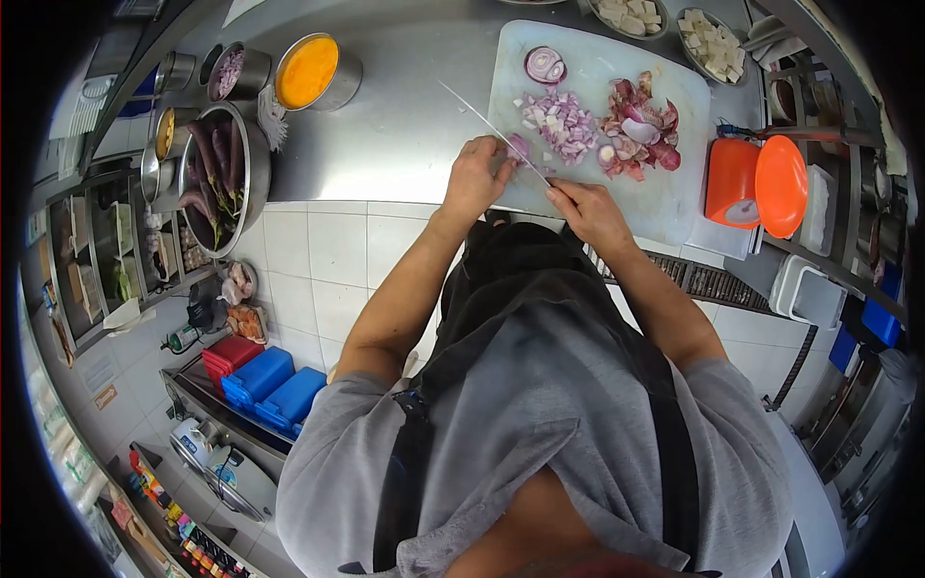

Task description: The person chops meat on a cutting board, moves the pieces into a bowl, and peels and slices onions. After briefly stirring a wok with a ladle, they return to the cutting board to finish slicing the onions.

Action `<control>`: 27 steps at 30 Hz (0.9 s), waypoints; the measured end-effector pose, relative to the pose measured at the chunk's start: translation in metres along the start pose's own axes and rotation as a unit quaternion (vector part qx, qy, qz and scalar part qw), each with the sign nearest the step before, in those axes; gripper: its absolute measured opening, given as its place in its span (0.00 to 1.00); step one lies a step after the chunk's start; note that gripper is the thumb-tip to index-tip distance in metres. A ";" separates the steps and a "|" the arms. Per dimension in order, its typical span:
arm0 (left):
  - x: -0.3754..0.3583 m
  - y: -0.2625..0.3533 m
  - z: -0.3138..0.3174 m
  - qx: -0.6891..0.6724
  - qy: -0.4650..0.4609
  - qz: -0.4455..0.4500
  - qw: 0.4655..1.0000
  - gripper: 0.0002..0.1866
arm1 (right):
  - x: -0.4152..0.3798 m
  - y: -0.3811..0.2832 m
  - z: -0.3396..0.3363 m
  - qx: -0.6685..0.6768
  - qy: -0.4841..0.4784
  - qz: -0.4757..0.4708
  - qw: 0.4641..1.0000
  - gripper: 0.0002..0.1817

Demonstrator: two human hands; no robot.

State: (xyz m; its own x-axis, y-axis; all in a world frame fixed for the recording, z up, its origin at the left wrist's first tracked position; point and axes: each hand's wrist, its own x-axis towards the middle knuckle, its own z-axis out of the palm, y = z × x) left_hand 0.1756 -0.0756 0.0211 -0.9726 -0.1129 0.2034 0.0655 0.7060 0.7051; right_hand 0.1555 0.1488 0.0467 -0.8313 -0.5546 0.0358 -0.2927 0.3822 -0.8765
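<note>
A long-bladed knife (496, 132) lies across the near left part of the white cutting board (588, 207), its handle in my right hand (588, 207). My left hand (474, 178) has its fingers curled against a piece of red onion (518, 147) beside the blade. Just past the blade is a heap of diced onion (561, 125). A sliced onion half (545, 65) rests near the board's far left corner. To the right are onion skins and trimmings (641, 130).
A pot of orange liquid (308, 72) stands at the back left, near a bowl of eggplants (217, 173). Bowls of white cubes (713, 46) sit at the back right. An orange scale (737, 183) stands right of the board.
</note>
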 end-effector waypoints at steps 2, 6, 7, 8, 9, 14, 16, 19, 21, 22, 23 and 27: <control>0.000 -0.008 -0.004 0.004 -0.024 0.019 1.000 0.12 | 0.007 -0.001 0.001 -0.017 -0.029 0.026 0.999 0.16; -0.001 0.004 -0.021 -0.002 -0.045 -0.044 0.998 0.13 | 0.010 -0.012 -0.004 -0.020 -0.047 0.029 0.998 0.16; 0.002 0.003 -0.021 0.011 -0.037 -0.033 0.999 0.14 | 0.009 -0.013 -0.005 -0.007 -0.023 0.024 0.999 0.16; 0.005 0.003 -0.021 0.023 -0.028 -0.022 0.999 0.14 | 0.008 -0.014 -0.006 0.006 0.000 0.020 1.000 0.17; 0.010 0.004 -0.020 0.023 -0.027 -0.022 0.999 0.14 | 0.008 -0.016 -0.008 0.005 0.000 0.019 1.000 0.17; 0.029 -0.001 -0.004 0.048 -0.096 0.172 0.979 0.21 | 0.009 -0.025 -0.028 0.063 -0.037 0.246 0.967 0.19; 0.024 0.006 0.001 0.056 -0.098 0.117 0.987 0.21 | 0.006 -0.020 -0.026 0.053 -0.046 0.248 0.966 0.19; 0.011 0.014 0.003 0.041 -0.065 0.047 0.996 0.20 | 0.000 -0.009 -0.016 0.044 -0.043 0.231 0.971 0.19; 0.009 0.012 0.002 0.017 -0.028 0.034 0.999 0.19 | 0.000 -0.005 -0.015 0.042 -0.029 0.211 0.976 0.19; 0.007 0.009 0.000 -0.022 -0.043 -0.030 0.998 0.18 | 0.000 -0.006 -0.016 0.044 -0.035 0.216 0.975 0.19; 0.005 0.007 -0.001 -0.061 -0.057 -0.094 0.992 0.17 | 0.000 -0.007 -0.016 0.046 -0.041 0.220 0.973 0.19; 0.009 0.001 -0.002 -0.104 -0.083 -0.106 0.985 0.18 | 0.006 -0.013 -0.023 0.044 -0.045 0.222 0.973 0.19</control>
State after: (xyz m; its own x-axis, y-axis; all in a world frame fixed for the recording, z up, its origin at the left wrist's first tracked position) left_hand 0.1668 -0.0770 0.0247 -0.9914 -0.1139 -0.0643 -0.1146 0.5186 0.8473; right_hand 0.1437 0.1570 0.0696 -0.8205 -0.4135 -0.3947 0.1304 0.5368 -0.8336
